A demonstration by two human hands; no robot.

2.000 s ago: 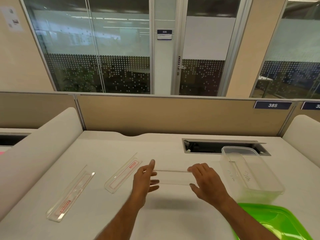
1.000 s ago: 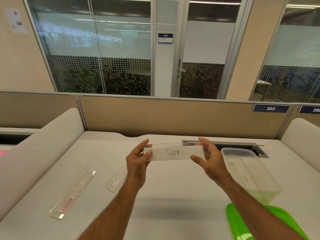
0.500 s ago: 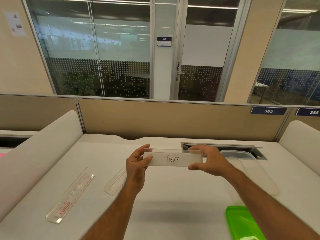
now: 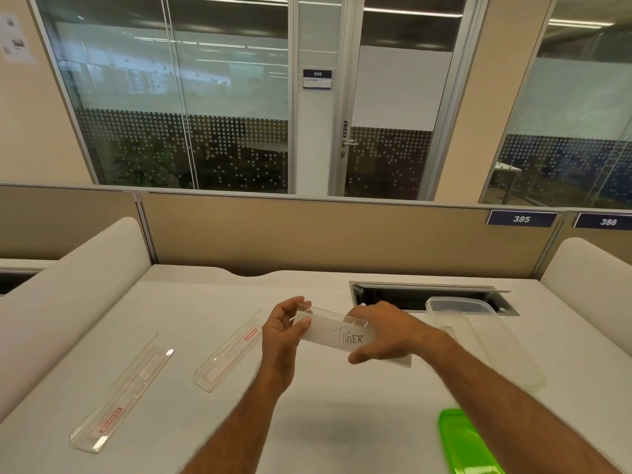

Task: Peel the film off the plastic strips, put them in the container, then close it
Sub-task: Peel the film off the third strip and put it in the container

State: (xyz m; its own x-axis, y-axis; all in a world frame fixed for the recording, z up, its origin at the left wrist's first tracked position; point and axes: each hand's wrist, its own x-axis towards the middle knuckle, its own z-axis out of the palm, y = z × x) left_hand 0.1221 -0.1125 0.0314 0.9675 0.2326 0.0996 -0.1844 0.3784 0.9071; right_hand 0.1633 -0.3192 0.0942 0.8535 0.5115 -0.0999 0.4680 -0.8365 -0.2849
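A clear plastic strip [image 4: 345, 336] with "TIGER" handwritten on it is held above the white desk between both hands. My left hand [image 4: 282, 331] pinches its left end. My right hand [image 4: 386, 333] covers its right part, fingers over the top edge, thumb under. Two more clear strips with red printed film lie on the desk to the left: one close by [image 4: 231, 359], one nearer the front left [image 4: 123, 395]. The clear container [image 4: 478, 340] stands uncovered at the right, behind my right forearm. Its green lid [image 4: 466, 443] lies at the front right.
A cable slot [image 4: 427, 297] is cut into the desk behind the container. White curved dividers rise at the left [image 4: 65, 302] and right [image 4: 588, 278]. A beige partition [image 4: 342, 234] closes off the back of the desk.
The strip was lifted off the desk with both hands and turned so the writing faces me. Since half a second ago its right end dropped lower and my right hand shifted over it.
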